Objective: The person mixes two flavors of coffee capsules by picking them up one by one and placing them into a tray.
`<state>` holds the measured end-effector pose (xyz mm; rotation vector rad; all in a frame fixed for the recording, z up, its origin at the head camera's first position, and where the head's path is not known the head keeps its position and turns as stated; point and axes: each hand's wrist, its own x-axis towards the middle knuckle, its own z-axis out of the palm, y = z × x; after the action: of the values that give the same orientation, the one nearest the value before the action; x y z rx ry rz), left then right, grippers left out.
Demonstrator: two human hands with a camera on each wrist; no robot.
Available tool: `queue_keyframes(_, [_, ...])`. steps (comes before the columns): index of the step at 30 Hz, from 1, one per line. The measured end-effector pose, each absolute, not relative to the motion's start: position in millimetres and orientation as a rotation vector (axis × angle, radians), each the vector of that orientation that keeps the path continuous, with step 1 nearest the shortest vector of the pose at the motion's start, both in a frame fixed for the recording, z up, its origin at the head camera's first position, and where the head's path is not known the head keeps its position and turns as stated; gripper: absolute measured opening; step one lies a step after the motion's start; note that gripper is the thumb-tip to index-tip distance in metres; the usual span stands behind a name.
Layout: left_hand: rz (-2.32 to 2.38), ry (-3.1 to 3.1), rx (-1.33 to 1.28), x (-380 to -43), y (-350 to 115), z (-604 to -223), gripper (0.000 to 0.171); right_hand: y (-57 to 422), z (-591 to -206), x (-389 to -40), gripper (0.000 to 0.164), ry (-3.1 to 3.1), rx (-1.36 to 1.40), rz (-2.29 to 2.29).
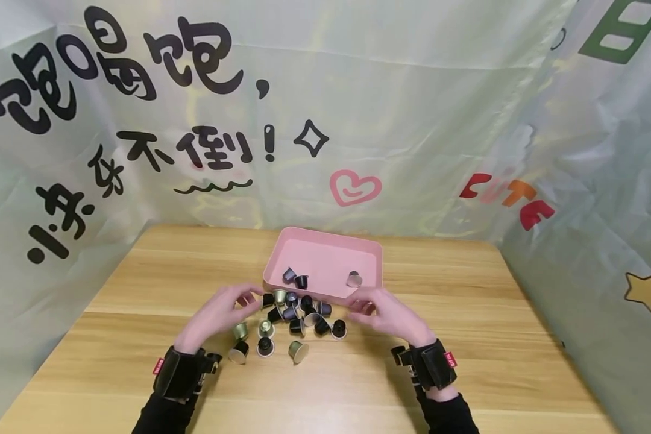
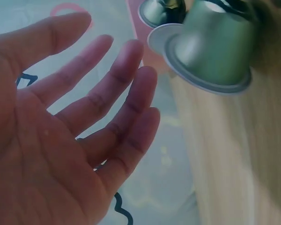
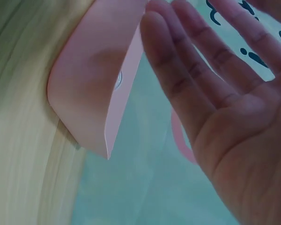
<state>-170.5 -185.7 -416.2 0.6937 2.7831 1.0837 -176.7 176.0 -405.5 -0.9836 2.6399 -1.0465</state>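
The left hand and right hand, fingers loosely extended, flank small capsules on the near side of a pink tray; the right perhaps touches its rim.

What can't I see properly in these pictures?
- Left wrist view: the upper end of the nearest green capsule, cut off by the top edge.
- Right wrist view: the rest of the pink tray, cut off by the top edge.
- Head view: any writing on the small capsules, too small to read.
- Head view: the rest of the black sleeves, cut off by the bottom edge.
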Motion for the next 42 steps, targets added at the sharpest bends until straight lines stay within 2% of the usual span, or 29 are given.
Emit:
queue_keyframes(20, [1.078, 2.730, 0.703, -170, -187, -420, 0.032, 162, -421, -177, 0.030, 2.626, -1.032, -0.907])
queue_keyframes(29, [1.072, 2.721, 0.677, -170, -187, -422, 0.031, 157, -423, -178, 0.027, 2.617, -1.051, -0.867])
queue_keyframes(37, [1.080, 2.709, 0.689, -170, -186, -424, 0.031, 154, -431, -180, 0.018, 2.628, -1.103, -0.847])
queue_keyframes(42, [1.087, 2.700, 0.676, -169, -186, -423, 0.031, 151, -435, -180, 0.020, 2.649, -1.128, -0.799])
